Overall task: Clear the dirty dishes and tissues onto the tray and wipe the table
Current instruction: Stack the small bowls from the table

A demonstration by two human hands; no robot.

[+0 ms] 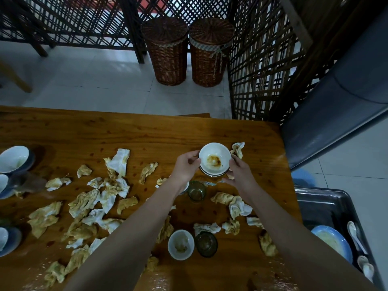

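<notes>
A small stack of white bowls, the top one smeared with brown sauce, is held above the wooden table. My left hand grips its left rim and my right hand grips its right side. Stained crumpled tissues lie scattered over the table. Another dirty white bowl and a dark glass cup stand near me; a second glass sits under my wrists. The metal tray at the right holds a blue bowl and white spoons.
More blue-and-white bowls stand stacked at the table's left edge. Two wicker baskets stand on the tiled floor beyond the table, beside a dark lattice screen. A grey bench runs along the right.
</notes>
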